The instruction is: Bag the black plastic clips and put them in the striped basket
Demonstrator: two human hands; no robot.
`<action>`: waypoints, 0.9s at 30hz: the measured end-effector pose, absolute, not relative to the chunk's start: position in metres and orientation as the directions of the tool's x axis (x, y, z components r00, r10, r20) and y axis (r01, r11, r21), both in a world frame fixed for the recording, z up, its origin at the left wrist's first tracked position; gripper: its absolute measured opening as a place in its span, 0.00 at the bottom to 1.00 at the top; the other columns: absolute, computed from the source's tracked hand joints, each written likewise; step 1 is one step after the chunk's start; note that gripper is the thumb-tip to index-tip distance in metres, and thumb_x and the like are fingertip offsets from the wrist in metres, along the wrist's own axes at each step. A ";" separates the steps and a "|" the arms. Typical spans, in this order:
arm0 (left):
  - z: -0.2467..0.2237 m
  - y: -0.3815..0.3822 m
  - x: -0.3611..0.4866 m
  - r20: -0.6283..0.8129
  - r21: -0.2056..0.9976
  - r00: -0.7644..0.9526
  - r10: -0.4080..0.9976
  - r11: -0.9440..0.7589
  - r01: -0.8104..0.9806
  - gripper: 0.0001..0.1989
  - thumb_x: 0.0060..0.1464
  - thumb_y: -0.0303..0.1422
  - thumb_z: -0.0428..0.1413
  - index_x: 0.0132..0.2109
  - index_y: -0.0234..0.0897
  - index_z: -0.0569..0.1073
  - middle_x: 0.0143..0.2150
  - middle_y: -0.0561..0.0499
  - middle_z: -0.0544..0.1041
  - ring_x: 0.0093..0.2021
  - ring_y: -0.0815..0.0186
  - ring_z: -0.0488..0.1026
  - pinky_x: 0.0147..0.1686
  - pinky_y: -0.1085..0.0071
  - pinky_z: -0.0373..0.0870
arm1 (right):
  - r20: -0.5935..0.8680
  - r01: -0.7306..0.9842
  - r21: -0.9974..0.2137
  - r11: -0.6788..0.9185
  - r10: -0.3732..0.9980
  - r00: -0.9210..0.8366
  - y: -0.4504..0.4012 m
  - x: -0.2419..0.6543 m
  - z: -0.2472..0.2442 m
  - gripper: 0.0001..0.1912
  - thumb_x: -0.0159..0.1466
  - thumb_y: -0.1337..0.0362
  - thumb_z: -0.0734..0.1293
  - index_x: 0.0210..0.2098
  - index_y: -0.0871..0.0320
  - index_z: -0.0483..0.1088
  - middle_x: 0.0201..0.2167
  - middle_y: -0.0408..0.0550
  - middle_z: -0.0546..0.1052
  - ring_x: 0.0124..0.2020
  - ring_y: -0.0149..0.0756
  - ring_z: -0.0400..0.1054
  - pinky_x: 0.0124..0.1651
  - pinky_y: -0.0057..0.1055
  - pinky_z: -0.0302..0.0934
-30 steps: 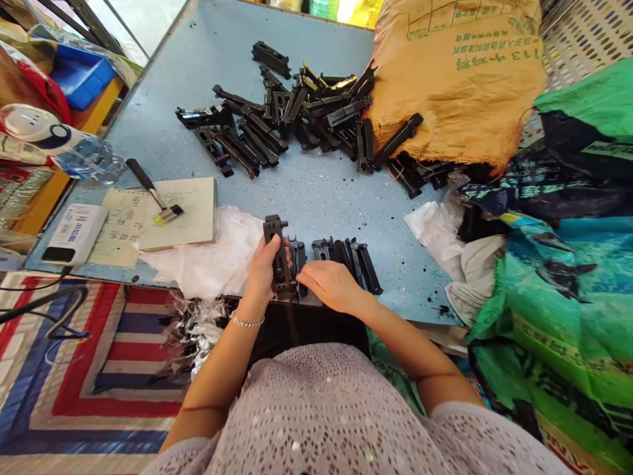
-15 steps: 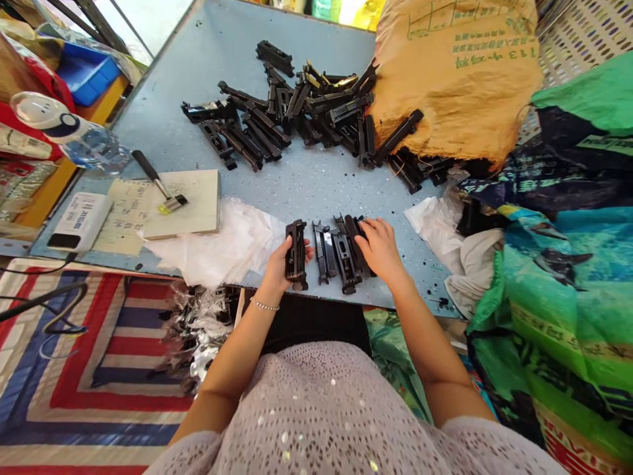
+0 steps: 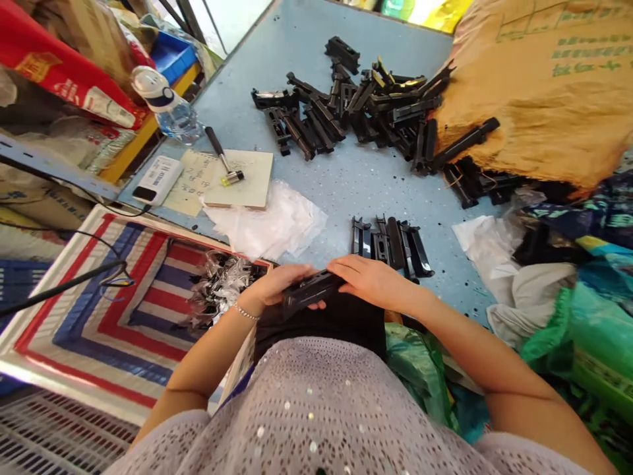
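Observation:
My left hand (image 3: pixel 274 285) and my right hand (image 3: pixel 368 280) both grip one long black plastic part (image 3: pixel 309 293), held sideways over my lap just below the near edge of the blue table (image 3: pixel 346 185). Just beyond my right hand a short row of the same black parts (image 3: pixel 390 241) lies side by side on the table. A big loose heap of black parts (image 3: pixel 366 109) lies further back, spilling from under a brown sack (image 3: pixel 539 86).
A small hammer (image 3: pixel 222 158) rests on a pale board (image 3: pixel 240 178) at the left, beside papers, a white box (image 3: pixel 155 178) and a water bottle (image 3: pixel 165 105). White plastic sheet (image 3: pixel 270 221) lies near the table edge. Shiny small parts (image 3: pixel 220 290) sit below it. Bags crowd the right.
My right hand left the row of parts and joined the left hand. The part was drawn back off the table toward my lap and turned sideways. The camera swung left.

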State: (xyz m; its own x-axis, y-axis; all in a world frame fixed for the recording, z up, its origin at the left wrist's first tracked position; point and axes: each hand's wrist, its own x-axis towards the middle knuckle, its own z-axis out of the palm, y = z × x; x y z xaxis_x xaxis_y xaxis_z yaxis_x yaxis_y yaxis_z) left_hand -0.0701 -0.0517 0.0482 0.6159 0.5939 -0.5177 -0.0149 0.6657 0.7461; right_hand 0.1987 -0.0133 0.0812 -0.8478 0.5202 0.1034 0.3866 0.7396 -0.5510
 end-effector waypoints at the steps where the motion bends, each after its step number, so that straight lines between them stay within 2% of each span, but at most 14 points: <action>1: 0.047 -0.051 -0.081 -0.491 0.836 0.482 0.725 0.548 0.028 0.29 0.64 0.53 0.48 0.47 0.31 0.81 0.41 0.37 0.84 0.40 0.55 0.81 0.43 0.59 0.77 | 0.063 0.420 -0.609 0.673 0.569 -0.820 -0.011 0.203 0.079 0.17 0.71 0.62 0.65 0.58 0.57 0.72 0.53 0.56 0.78 0.53 0.45 0.74 0.58 0.46 0.71; 2: 0.044 -0.049 -0.092 -0.416 0.909 0.302 0.858 0.395 0.130 0.26 0.64 0.51 0.50 0.48 0.34 0.80 0.44 0.39 0.83 0.43 0.56 0.80 0.46 0.58 0.76 | 0.027 0.458 -0.674 0.580 0.639 -0.769 -0.010 0.206 0.076 0.16 0.71 0.61 0.65 0.56 0.56 0.73 0.51 0.54 0.79 0.52 0.45 0.75 0.57 0.46 0.71; 3: 0.039 -0.046 -0.104 -0.294 0.924 0.124 0.948 0.248 0.292 0.22 0.64 0.47 0.52 0.48 0.35 0.81 0.47 0.40 0.82 0.46 0.56 0.79 0.50 0.57 0.75 | -0.006 0.478 -0.748 0.460 0.716 -0.698 -0.009 0.208 0.073 0.15 0.70 0.59 0.66 0.54 0.55 0.74 0.49 0.53 0.80 0.50 0.44 0.75 0.56 0.45 0.71; 4: 0.033 -0.043 -0.114 -0.156 0.869 -0.005 0.988 0.140 0.476 0.17 0.63 0.43 0.55 0.47 0.36 0.81 0.49 0.40 0.81 0.49 0.54 0.77 0.53 0.56 0.73 | -0.043 0.464 -0.828 0.314 0.790 -0.612 -0.009 0.208 0.068 0.15 0.70 0.58 0.66 0.53 0.54 0.75 0.47 0.52 0.80 0.49 0.43 0.76 0.54 0.43 0.72; 6: 0.020 -0.034 -0.131 0.034 0.668 -0.083 0.996 0.039 0.743 0.10 0.60 0.35 0.57 0.42 0.36 0.81 0.51 0.38 0.79 0.53 0.52 0.74 0.55 0.54 0.70 | -0.152 0.303 -0.953 -0.013 0.885 -0.440 -0.012 0.200 0.056 0.16 0.68 0.53 0.68 0.51 0.53 0.75 0.44 0.49 0.81 0.45 0.42 0.78 0.50 0.41 0.73; 8: 0.009 -0.023 -0.143 0.079 0.568 -0.101 0.992 0.038 0.822 0.07 0.58 0.32 0.58 0.36 0.36 0.80 0.46 0.40 0.79 0.49 0.53 0.74 0.51 0.56 0.71 | -0.271 0.033 -0.960 -0.278 0.895 -0.354 -0.016 0.184 0.043 0.18 0.64 0.50 0.71 0.49 0.53 0.75 0.43 0.49 0.82 0.41 0.41 0.79 0.46 0.39 0.74; 10: 0.006 -0.012 -0.150 0.070 0.642 -0.177 0.982 0.091 0.761 0.06 0.55 0.33 0.61 0.31 0.37 0.77 0.38 0.45 0.78 0.41 0.58 0.74 0.44 0.62 0.71 | -0.345 -0.177 -0.886 -0.428 0.865 -0.365 -0.020 0.163 0.034 0.18 0.61 0.49 0.74 0.45 0.53 0.76 0.44 0.49 0.82 0.40 0.40 0.80 0.43 0.37 0.74; 12: 0.010 -0.003 -0.152 -0.009 0.818 -0.250 0.968 0.151 0.555 0.08 0.52 0.37 0.63 0.30 0.37 0.75 0.31 0.50 0.76 0.33 0.64 0.71 0.37 0.67 0.68 | -0.383 -0.279 -0.814 -0.510 0.831 -0.402 -0.021 0.143 0.030 0.18 0.58 0.51 0.76 0.42 0.54 0.77 0.45 0.49 0.82 0.40 0.40 0.80 0.42 0.34 0.73; 14: 0.016 0.004 -0.149 -0.133 0.947 -0.243 0.961 0.196 0.256 0.10 0.51 0.39 0.62 0.31 0.36 0.76 0.27 0.52 0.75 0.29 0.67 0.70 0.33 0.70 0.66 | -0.404 -0.308 -0.763 -0.569 0.791 -0.460 -0.019 0.124 0.029 0.17 0.58 0.52 0.76 0.43 0.54 0.77 0.49 0.50 0.82 0.41 0.39 0.79 0.40 0.32 0.73; 17: 0.024 0.007 -0.135 -0.228 0.974 -0.158 0.961 0.225 -0.036 0.12 0.47 0.38 0.66 0.31 0.34 0.76 0.26 0.52 0.76 0.26 0.70 0.69 0.30 0.72 0.64 | -0.391 -0.311 -0.724 -0.616 0.738 -0.551 -0.011 0.097 0.028 0.18 0.61 0.52 0.74 0.46 0.54 0.77 0.51 0.50 0.81 0.39 0.37 0.79 0.39 0.32 0.72; 21: 0.026 0.006 -0.124 -0.238 0.960 -0.106 0.965 0.217 -0.178 0.17 0.39 0.32 0.70 0.30 0.36 0.69 0.24 0.56 0.73 0.24 0.72 0.69 0.27 0.74 0.63 | -0.359 -0.370 -0.698 -0.613 0.747 -0.559 0.006 0.071 0.019 0.18 0.58 0.54 0.76 0.43 0.57 0.77 0.36 0.45 0.82 0.35 0.34 0.78 0.37 0.29 0.71; 24: 0.024 0.001 -0.129 -0.230 0.952 -0.133 0.964 0.194 -0.236 0.17 0.43 0.33 0.69 0.33 0.38 0.67 0.29 0.53 0.77 0.30 0.67 0.75 0.33 0.72 0.69 | -0.398 -0.395 -0.703 -0.591 0.788 -0.470 0.017 0.072 0.012 0.17 0.54 0.54 0.78 0.37 0.58 0.77 0.32 0.44 0.81 0.33 0.35 0.77 0.34 0.27 0.69; 25: 0.024 -0.001 -0.132 -0.192 0.969 -0.158 0.969 0.161 -0.189 0.14 0.45 0.33 0.67 0.33 0.38 0.68 0.32 0.51 0.78 0.35 0.65 0.77 0.36 0.70 0.71 | -0.412 -0.388 -0.718 -0.578 0.802 -0.433 0.018 0.076 0.012 0.17 0.54 0.54 0.78 0.36 0.58 0.77 0.31 0.44 0.81 0.33 0.35 0.77 0.34 0.27 0.69; 27: 0.023 -0.005 -0.135 -0.058 0.997 -0.181 0.982 0.067 0.046 0.07 0.50 0.31 0.62 0.32 0.38 0.71 0.38 0.47 0.80 0.44 0.61 0.78 0.46 0.64 0.73 | -0.406 -0.369 -0.770 -0.521 0.845 -0.347 0.014 0.088 0.016 0.18 0.55 0.53 0.77 0.39 0.57 0.77 0.32 0.44 0.80 0.33 0.34 0.77 0.36 0.29 0.70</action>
State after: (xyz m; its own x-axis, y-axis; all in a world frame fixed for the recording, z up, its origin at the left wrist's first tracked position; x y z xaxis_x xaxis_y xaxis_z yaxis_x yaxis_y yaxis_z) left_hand -0.1347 -0.0049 0.0227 -0.1810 0.9818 -0.0580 0.0461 0.0673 0.9967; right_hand 0.0882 0.0141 0.0158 -0.3473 0.8453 -0.4059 -0.3688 -0.5211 -0.7697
